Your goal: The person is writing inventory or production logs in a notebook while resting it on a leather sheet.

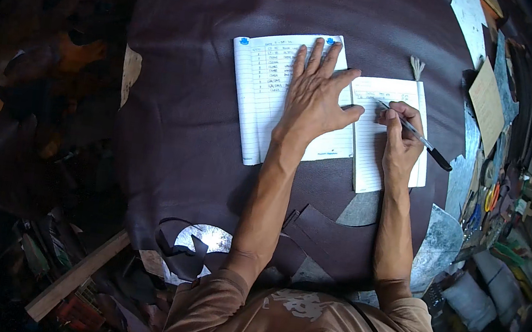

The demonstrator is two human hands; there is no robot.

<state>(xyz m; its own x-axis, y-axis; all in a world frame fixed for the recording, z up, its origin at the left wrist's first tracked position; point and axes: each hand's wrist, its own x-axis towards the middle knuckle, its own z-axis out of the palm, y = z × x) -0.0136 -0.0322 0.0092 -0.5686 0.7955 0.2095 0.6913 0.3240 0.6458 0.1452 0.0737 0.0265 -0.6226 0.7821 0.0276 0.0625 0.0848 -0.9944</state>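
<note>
At the lower left, a wooden plank (77, 276) slants beside the dark brown leather sheet (178, 100), whose left edge drops away into shadow. A broad stretch of bare leather runs from there to the ruled notebook (254, 128), its long axis pointing away from the person, top leaning slightly left. Across it lies the left hand (316, 103), palm down, fingers spread, thumb reaching over the left edge of the narrower lined notepad (371, 168). Against that notepad, the right hand (403, 139) pinches a black-capped pen (425, 143). The pen lies diagonally, nib up and left over the upper lines, tail down and right past the page's edge; whether the nib touches is too small to tell. A narrow leather strip separates the notepad from a beige card (487, 106) and orange-handled scissors (492, 197).
</note>
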